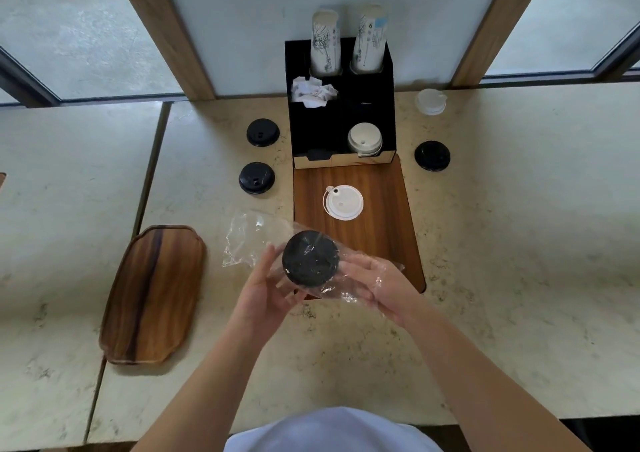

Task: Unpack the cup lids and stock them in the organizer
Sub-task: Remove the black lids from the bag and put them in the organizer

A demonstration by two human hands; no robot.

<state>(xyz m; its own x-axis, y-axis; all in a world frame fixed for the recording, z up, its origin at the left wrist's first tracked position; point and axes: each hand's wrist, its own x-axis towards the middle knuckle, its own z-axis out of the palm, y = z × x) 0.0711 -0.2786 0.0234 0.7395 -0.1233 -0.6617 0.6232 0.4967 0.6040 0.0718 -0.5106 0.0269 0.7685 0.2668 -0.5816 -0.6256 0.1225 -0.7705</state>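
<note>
Both hands grasp a clear plastic bag (256, 240) holding a stack of black lids (310, 257) above the near edge of the wooden board (388, 216), left hand (268, 287) and right hand (375, 280) loosely curled around it, near the black organizer (341, 105)

Tabletop (502, 243): pale stone look, mottled, matt. Board (381, 216) and tray (152, 295): brown grained wood, slight sheen. Organizer (341, 115): matt black, bare pale wood at front edge. Bag (249, 240): clear crinkled plastic (shiny highlights). Black lids (310, 257): plastic. Cups (325, 46): printed paper.
</note>
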